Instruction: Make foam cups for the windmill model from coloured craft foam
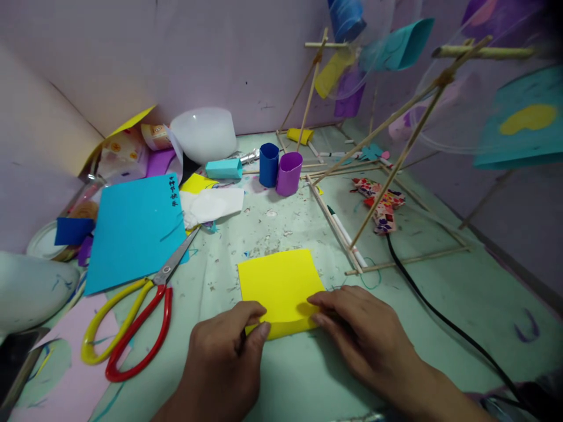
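A yellow sheet of paper (279, 287) lies on the table in front of me, its near edge turned up in a narrow fold. My left hand (231, 351) pinches the near left corner between thumb and fingers. At the near right corner, the thumb and fingers of my right hand (365, 328) close on the same fold. Scissors (165, 273) with one yellow and one red handle lie left of my left hand, blades partly open. Beyond the sheet, a blue paper tube (268, 165) and a purple one (289, 174) stand side by side.
A wooden stick frame (417, 126) with hanging paper tubes rises at the right. A black cable (431, 313) runs to the near right. Blue paper (136, 231), pink paper (73, 366), and a white container (204, 135) are at the left. A marker (345, 234) lies by the frame.
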`<state>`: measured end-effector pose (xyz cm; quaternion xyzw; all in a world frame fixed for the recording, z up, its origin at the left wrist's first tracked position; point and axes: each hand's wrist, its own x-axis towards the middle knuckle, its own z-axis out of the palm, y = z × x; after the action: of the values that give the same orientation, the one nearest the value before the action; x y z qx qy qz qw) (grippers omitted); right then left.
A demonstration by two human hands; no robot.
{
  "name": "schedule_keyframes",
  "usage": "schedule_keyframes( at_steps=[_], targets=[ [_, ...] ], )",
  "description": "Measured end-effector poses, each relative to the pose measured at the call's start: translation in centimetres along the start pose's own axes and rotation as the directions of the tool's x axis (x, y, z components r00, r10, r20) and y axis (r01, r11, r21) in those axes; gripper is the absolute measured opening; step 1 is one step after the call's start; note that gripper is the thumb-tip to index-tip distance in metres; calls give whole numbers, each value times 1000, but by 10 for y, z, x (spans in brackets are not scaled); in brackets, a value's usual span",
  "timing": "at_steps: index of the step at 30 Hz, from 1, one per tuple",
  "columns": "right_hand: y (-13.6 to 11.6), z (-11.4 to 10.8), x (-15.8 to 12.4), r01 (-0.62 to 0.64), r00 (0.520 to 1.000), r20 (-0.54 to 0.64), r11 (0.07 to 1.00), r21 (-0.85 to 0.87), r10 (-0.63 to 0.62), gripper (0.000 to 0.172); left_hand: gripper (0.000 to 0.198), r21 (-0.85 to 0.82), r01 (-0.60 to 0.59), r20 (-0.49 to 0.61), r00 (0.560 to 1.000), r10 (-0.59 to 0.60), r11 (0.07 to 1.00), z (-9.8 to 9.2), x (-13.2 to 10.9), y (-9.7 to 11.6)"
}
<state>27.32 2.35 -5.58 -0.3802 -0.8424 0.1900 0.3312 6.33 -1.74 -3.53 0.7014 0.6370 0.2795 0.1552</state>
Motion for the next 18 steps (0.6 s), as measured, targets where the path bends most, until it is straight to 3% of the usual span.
schedule_keyframes(
  at_steps=[3,8,14,18],
  targets=[
    [-3,1,3,47,998,-36,998,-41,-49,13,11,-14,109,-8,994,-109,994,1,3,3],
    [-15,0,7,270,950,-121,952,-146,-288,21,12,-74,289,83,956,-283,954,2,8,4],
    [-18,11,9,366,931,52,918,-153,-363,29,22,-132,423,152,902,-403,897,4,10,5],
    [-15,14,13,374,925,128,914,-159,-356,33,25,-245,433,138,901,-411,868,0,6,2]
  ],
)
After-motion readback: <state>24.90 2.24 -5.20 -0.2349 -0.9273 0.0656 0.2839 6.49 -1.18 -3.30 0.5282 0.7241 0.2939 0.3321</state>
